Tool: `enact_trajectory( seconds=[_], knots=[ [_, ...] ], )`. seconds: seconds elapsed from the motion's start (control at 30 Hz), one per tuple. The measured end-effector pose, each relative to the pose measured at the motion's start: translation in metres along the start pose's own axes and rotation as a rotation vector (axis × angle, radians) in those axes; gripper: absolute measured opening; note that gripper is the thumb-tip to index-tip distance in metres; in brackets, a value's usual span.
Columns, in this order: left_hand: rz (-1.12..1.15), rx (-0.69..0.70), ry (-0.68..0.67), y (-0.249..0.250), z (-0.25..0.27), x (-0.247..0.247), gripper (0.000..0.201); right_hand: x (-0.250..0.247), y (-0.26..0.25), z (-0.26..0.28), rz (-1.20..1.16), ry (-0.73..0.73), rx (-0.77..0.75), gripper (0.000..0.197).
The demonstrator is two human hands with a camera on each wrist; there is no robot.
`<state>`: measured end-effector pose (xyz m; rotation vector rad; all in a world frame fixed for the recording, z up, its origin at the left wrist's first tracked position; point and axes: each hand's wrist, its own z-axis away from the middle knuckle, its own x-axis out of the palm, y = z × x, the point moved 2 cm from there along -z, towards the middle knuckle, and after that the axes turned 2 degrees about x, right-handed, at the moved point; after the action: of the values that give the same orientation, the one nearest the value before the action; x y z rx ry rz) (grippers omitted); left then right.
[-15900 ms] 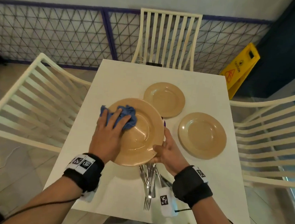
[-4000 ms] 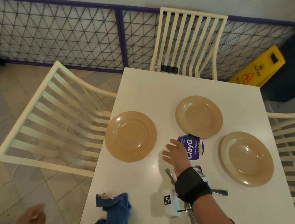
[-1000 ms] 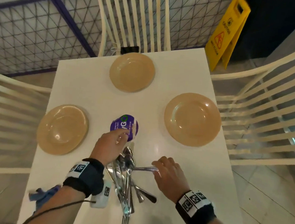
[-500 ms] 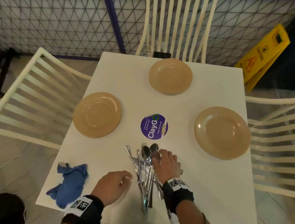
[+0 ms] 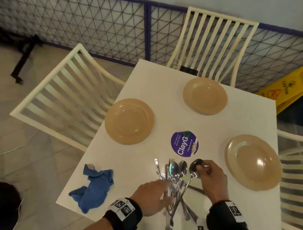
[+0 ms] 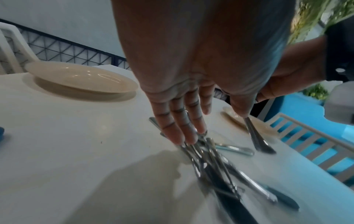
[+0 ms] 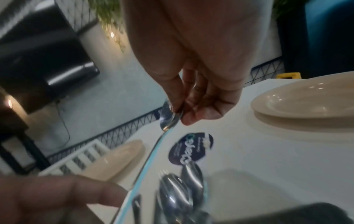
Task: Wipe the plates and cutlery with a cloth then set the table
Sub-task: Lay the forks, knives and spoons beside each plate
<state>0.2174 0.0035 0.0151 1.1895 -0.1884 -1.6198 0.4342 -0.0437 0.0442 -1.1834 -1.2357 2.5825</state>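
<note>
The right hand (image 5: 210, 177) pinches a spoon (image 5: 195, 167) by its bowl, lifting it off the cutlery pile (image 5: 174, 186) at the near edge of the counter (image 5: 142, 169), while the left hand (image 5: 151, 195) lies flat-fingered on the pile. Light, stiff, slick steel; I'd grip the handle instead, since the cloth (image 5: 93, 186) lies unused nearby.
</note>
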Motion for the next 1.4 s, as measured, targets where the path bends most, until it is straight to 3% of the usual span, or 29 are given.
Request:
enact_trajectory(
  seconds=[0.13, 0.3, 0.57, 0.73, 0.9, 1.0, 1.17, 1.4],
  knots=[
    [0.099, 0.054, 0.227, -0.019, 0.011, -0.04, 0.036, 0.009, -0.028, 0.004, -0.315, 0.003, 0.095, 0.014],
    [0.205, 0.052, 0.422, -0.063, 0.019, -0.125, 0.023, 0.043, -0.077, -0.007, -0.681, -0.036, 0.226, 0.02],
    [0.294, -0.097, 0.662, -0.128, -0.056, -0.274, 0.011, 0.102, -0.165, -0.093, -0.738, -0.12, 0.294, 0.017],
    [0.408, -0.2, 0.641, -0.176, -0.125, -0.322, 0.011, 0.132, -0.193, -0.17, -0.598, -0.11, 0.3, 0.015],
    [0.326, -0.284, 0.576, -0.213, -0.171, -0.338, 0.005, 0.163, -0.199, -0.228, -0.463, -0.113, 0.334, 0.01],
    [0.226, -0.334, 0.522, -0.231, -0.188, -0.34, 0.006, 0.181, -0.197, -0.253, -0.373, -0.079, 0.367, 0.019],
    [0.039, -0.294, 0.454, -0.248, -0.207, -0.338, 0.009, 0.2, -0.188, -0.272, -0.301, -0.082, 0.415, 0.021],
    [-0.12, -0.229, 0.488, -0.258, -0.217, -0.327, 0.015, 0.208, -0.173, -0.279, -0.328, -0.148, 0.433, 0.02]
  ],
)
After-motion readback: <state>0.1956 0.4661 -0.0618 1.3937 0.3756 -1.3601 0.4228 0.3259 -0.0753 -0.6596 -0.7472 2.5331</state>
